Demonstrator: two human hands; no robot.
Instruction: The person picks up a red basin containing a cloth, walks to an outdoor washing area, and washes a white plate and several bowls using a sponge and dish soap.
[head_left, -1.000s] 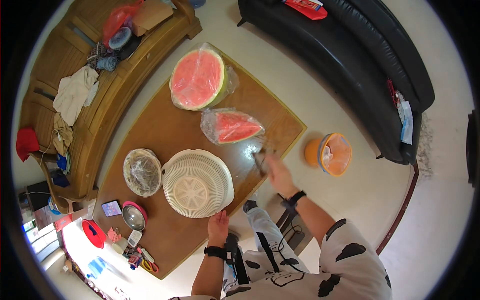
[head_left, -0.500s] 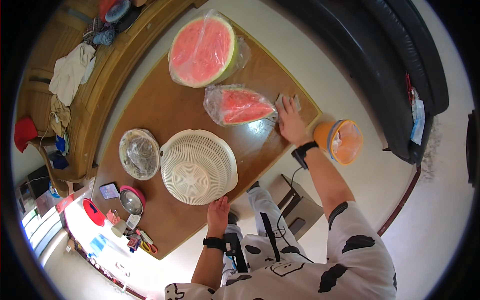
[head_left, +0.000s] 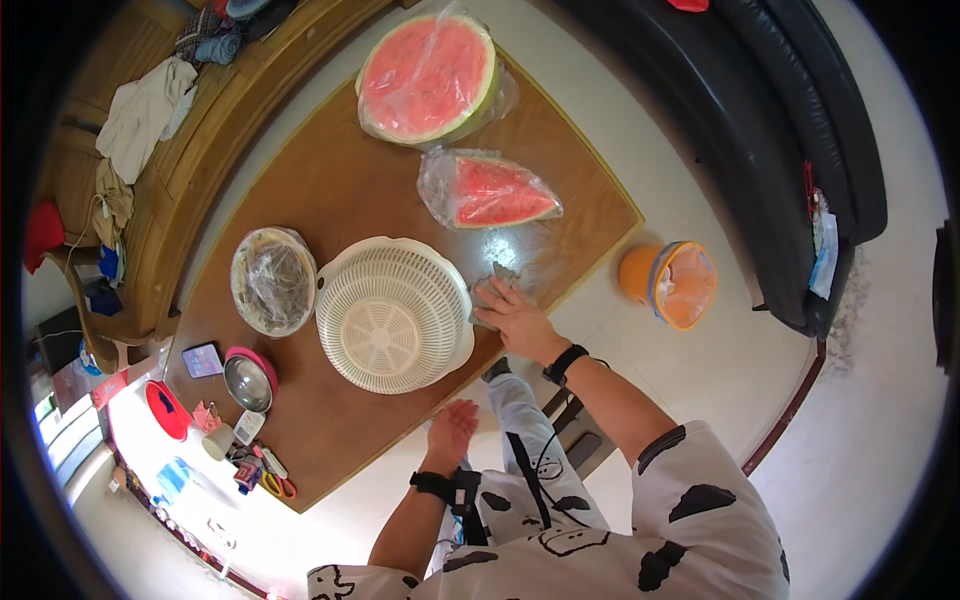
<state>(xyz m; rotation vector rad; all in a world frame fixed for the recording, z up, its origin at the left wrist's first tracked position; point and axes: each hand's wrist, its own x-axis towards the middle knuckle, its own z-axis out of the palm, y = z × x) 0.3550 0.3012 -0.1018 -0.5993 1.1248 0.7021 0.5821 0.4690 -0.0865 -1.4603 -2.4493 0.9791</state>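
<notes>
Seen remotely in the head view, my right hand (head_left: 516, 322) lies over a grey cloth (head_left: 506, 271) on the wooden table (head_left: 572, 165), just beside the cream colander (head_left: 385, 335); whether its fingers clamp the cloth, I cannot tell. My left hand (head_left: 453, 430), fingers extended, holds nothing near the table's edge. Wiping appears underway; continuing calls for flat pressure around the colander.
</notes>
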